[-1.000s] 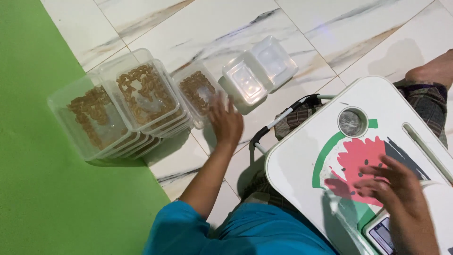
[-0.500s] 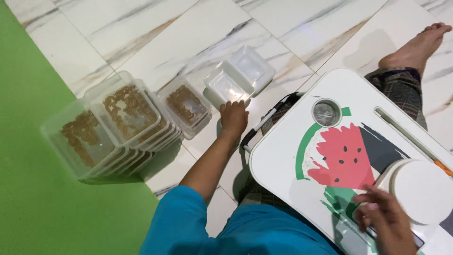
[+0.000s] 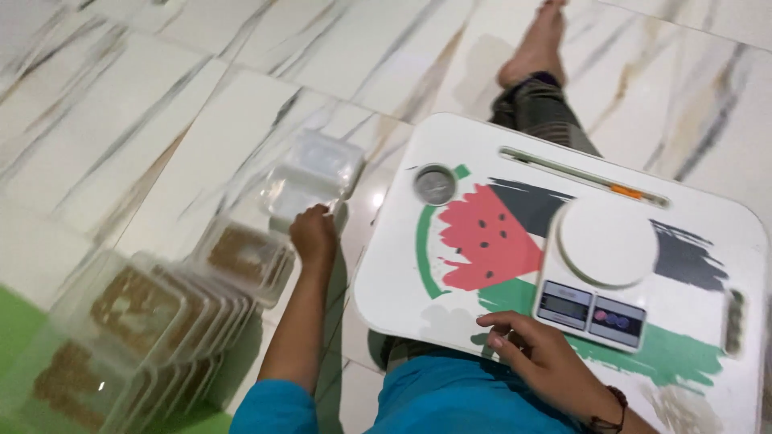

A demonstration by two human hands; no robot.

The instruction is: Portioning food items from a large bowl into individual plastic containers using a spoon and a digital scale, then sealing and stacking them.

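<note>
Marble floor: the white lap tray (image 3: 386, 281) has slid frame-right, scale (image 3: 603, 265) now aboard. Left hand (image 3: 314, 235) pinches an empty clear container (image 3: 301, 193) centre-left; right hand (image 3: 539, 354), loosely curled and empty, rests on the tray's near edge.

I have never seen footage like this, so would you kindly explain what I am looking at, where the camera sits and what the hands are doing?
There is no machine here: a person sitting on a tiled floor wears a camera on the head, which looks down at their own two bare hands. Across their lap stands a small white lap table printed with a watermelon slice. On it sits a white kitchen scale with a round platform. The right hand rests on the table's near edge, just before the scale, holding nothing. The left hand reaches down to the floor and touches a clear empty plastic container. Nearer the green mat stand stacked clear containers filled with something brown; blur hides what.
</note>
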